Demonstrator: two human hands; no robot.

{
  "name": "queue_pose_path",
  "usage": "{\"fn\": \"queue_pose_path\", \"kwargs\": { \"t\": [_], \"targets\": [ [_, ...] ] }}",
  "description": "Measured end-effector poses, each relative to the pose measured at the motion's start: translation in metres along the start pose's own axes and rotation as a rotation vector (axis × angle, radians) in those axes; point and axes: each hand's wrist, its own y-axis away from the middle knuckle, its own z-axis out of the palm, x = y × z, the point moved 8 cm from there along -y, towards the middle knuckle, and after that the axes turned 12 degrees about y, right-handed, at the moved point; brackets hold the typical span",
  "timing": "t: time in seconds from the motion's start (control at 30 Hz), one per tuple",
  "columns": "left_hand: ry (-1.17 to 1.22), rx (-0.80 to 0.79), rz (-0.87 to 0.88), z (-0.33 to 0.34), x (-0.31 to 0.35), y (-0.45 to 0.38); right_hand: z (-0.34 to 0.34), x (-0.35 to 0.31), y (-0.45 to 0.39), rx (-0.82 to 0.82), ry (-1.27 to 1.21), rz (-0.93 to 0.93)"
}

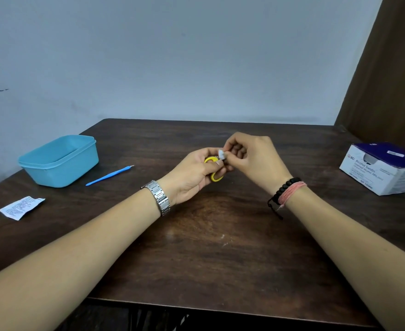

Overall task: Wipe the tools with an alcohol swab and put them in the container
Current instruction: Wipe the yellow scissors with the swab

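Observation:
Over the middle of the table my left hand (193, 176) grips small scissors by their yellow handles (217, 177); the blades are hidden behind my fingers. My right hand (252, 160) pinches a small white alcohol swab (221, 154) against the scissors just above the handles. A blue plastic tool with a thin metal tip (109, 175) lies on the table to the left, beside the open light-blue container (59, 161). Nothing shows inside the container.
A torn white swab wrapper (21, 207) lies at the table's left edge. A white and purple box of alcohol swabs (382, 169) stands at the far right. The dark wooden table (220, 247) meets a wall behind, with a brown curtain (392, 75) at the right.

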Motion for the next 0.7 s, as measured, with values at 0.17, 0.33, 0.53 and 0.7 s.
{"fn": "queue_pose_path", "kwargs": {
  "t": [0.17,0.33,0.53,0.7],
  "targets": [
    [-0.002,0.009,0.0,0.0,0.002,0.001,0.0,0.002,-0.002,0.028,0.0,0.016],
    [-0.01,-0.021,-0.026,0.004,-0.001,0.002,-0.013,0.016,-0.003,0.121,0.026,0.08],
    [-0.015,-0.006,-0.014,0.001,0.002,0.002,-0.001,0.008,-0.003,0.036,0.018,0.026],
    [-0.009,-0.019,-0.03,0.004,0.0,0.003,-0.016,0.025,-0.004,0.153,0.019,0.106]
  ]
}}
